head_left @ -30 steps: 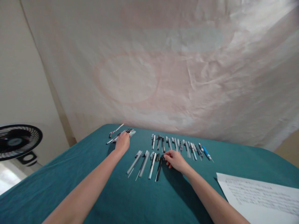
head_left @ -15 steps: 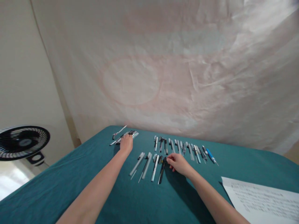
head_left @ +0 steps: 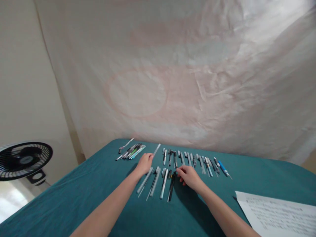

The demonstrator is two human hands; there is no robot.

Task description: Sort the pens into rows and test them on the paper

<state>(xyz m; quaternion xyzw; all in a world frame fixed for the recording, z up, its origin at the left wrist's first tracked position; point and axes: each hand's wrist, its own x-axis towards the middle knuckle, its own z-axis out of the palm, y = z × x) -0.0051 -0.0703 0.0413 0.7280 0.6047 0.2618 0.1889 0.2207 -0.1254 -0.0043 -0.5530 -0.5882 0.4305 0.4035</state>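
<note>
A pale, see-through pen sticks up and to the right from my left hand, whose fingers are closed round its lower end. This hand is above the near row, by a clear pen. My right hand rests at the upper end of a black pen, fingertips pinched together; whether they hold anything is hidden. Between the hands lie a white pen and another clear pen, with thin refills beside some of them.
A loose pile of pens lies at the far left. Behind my right hand runs a row of several pens and caps, ending with a blue pen. A written sheet lies at right on the green cloth. A fan stands left.
My left hand has come away from the pile toward the right and nearer, carrying a pale pen. My right hand stays by the black pen. The view has tilted slightly upward.
</note>
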